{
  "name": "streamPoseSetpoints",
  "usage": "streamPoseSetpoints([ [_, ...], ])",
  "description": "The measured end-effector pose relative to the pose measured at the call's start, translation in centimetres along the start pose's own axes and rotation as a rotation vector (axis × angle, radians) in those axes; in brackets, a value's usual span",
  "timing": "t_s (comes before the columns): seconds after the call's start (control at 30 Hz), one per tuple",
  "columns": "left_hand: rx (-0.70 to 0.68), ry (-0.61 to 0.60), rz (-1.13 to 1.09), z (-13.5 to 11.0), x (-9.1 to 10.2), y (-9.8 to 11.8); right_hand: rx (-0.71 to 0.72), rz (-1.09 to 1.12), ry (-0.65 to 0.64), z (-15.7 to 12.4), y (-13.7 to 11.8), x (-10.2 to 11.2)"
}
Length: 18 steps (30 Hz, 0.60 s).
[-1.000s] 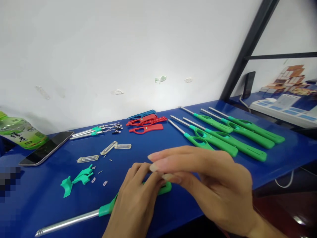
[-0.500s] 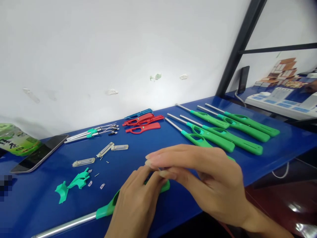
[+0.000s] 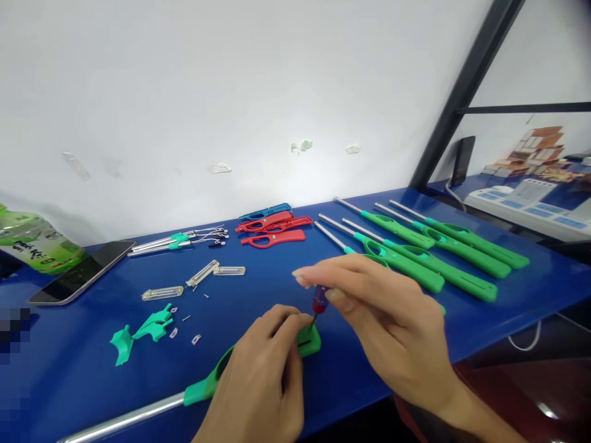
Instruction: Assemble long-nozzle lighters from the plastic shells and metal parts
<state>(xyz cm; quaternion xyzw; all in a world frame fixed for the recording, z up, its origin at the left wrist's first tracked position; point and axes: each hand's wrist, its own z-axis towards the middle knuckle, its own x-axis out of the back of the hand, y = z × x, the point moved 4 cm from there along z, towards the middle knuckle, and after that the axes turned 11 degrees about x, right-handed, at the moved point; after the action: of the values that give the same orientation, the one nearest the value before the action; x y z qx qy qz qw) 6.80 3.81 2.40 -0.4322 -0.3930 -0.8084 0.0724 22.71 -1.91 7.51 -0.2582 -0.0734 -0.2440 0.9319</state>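
Note:
A green long-nosed lighter point(image 3: 205, 386) with a metal tube lies along the near edge of the blue table point(image 3: 258, 295). My left hand point(image 3: 258, 384) is closed round its green handle, holding it down. My right hand point(image 3: 385, 320) pinches a small screwdriver with a red handle point(image 3: 319, 299) between thumb and fingers. The screwdriver's thin tip points down at the rear end of the lighter's handle point(image 3: 308, 339), close to my left fingertips.
Several finished green lighters point(image 3: 415, 249) lie at the right. Red and blue handle shells point(image 3: 272, 226), tube assemblies point(image 3: 178, 242), clear parts point(image 3: 203, 275) and green pieces point(image 3: 143, 330) lie further back. A phone point(image 3: 78, 272) and bottle point(image 3: 32, 243) sit left.
My right hand has lifted and turned, so the red-handled screwdriver now shows upright with its tip at the handle's end. My left hand stays on the lighter.

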Motion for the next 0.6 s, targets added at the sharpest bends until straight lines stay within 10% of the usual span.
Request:
streamPoseSetpoints([
  [0.6,-0.003,0.012,0.045,0.3,-0.8,-0.8,0.072,-0.14,-0.013,0.1,-0.4,-0.2],
])
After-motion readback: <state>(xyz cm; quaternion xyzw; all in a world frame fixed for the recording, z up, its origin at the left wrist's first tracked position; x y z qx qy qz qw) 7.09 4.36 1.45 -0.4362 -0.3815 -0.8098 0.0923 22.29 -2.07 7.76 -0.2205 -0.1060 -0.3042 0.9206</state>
